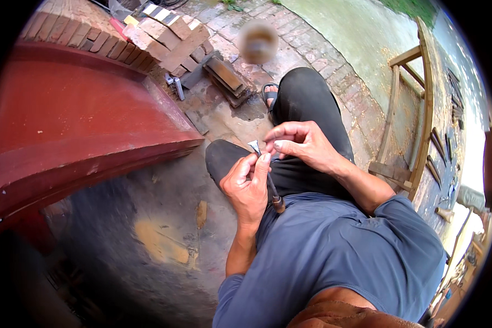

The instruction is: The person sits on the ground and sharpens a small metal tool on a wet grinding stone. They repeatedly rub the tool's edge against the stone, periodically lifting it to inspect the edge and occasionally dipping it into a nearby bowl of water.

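A chisel (273, 187) lies slantwise over my lap. Its bright, flared blade end points away from me, and its brown wooden handle rests near my waist. My left hand (247, 183) is closed round the dark shank just below the blade, thumb and fingers pinching it. Beside the blade, to its right, my right hand (303, 145) hovers with bent fingers a little apart. Nothing shows in that hand, and whether a fingertip touches the blade is hard to tell.
To the left stands a large red-painted structure (82, 115). Ahead are stacked bricks (169, 41), dark flat blocks (225, 75) on wet ground and a blurred round thing (258, 44). A wooden workbench (421, 158) with several hand tools (437, 145) runs along the right.
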Motion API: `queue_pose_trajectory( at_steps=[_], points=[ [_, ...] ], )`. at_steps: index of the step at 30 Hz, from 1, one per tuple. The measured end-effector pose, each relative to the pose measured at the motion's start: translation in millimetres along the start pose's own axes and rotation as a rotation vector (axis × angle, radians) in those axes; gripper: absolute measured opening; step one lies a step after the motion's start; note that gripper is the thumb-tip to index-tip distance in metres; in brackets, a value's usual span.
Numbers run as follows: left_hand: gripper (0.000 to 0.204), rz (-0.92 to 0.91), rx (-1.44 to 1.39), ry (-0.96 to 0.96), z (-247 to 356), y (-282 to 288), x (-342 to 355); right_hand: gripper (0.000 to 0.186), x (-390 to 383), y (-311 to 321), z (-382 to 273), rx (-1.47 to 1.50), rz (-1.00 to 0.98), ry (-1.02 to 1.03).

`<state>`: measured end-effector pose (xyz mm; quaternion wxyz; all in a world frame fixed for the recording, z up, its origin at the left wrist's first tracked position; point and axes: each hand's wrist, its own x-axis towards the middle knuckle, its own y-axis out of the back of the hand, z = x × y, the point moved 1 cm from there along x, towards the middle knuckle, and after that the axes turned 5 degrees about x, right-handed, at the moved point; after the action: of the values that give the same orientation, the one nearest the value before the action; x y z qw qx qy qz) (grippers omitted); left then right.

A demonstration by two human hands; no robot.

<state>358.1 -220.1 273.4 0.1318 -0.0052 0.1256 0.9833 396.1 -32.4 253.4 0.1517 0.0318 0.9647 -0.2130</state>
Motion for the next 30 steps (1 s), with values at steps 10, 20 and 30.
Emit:
queue_pose_trajectory(
  at_steps=[10, 20, 30],
  points=[
    [0.012, -0.104, 0.259, -0.152, -4, 1, -7, 0.037, 9, -10, -6, -0.007, -0.065, 0.030],
    [0.013, -0.083, 0.280, -0.207, -6, -1, -5, 0.031, 15, -6, -6, 0.090, -0.029, 0.033],
    [0.014, 0.040, 0.322, -0.371, -11, 2, -7, 0.053, 1, -2, -19, -0.230, -0.133, 0.298]
  ],
)
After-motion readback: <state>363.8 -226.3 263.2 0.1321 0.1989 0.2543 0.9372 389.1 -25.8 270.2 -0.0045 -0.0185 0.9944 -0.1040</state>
